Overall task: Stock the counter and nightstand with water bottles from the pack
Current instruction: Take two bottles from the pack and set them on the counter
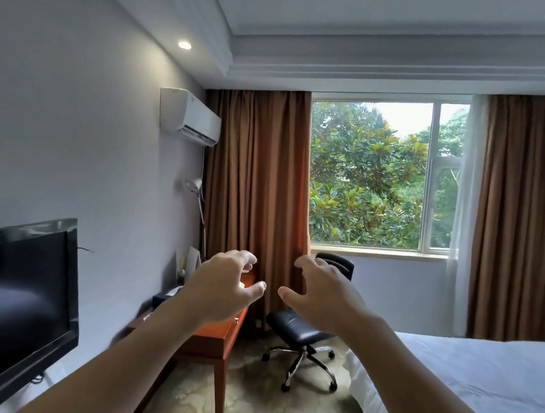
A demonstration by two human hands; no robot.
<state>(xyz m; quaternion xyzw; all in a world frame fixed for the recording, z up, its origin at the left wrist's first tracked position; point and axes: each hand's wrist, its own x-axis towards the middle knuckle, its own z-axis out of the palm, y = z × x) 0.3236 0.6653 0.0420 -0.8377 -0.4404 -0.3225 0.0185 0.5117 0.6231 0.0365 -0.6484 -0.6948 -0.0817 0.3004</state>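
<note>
Both my arms reach forward at chest height in a hotel room. My left hand (222, 284) has its fingers curled and apart and holds nothing. My right hand (322, 296) mirrors it a short gap to the right, fingers spread, also holding nothing. No water bottles and no pack appear in this view. An orange wooden desk (214, 336) stands against the left wall below and beyond my left hand; my forearm hides much of its top. No nightstand is visible.
A black TV (8, 304) stands at the near left. A black office chair (304, 330) sits by the desk under the window (370, 177). A white bed (469, 385) fills the right. Patterned carpet lies between desk and bed. A floor lamp (196, 203) stands by the curtains.
</note>
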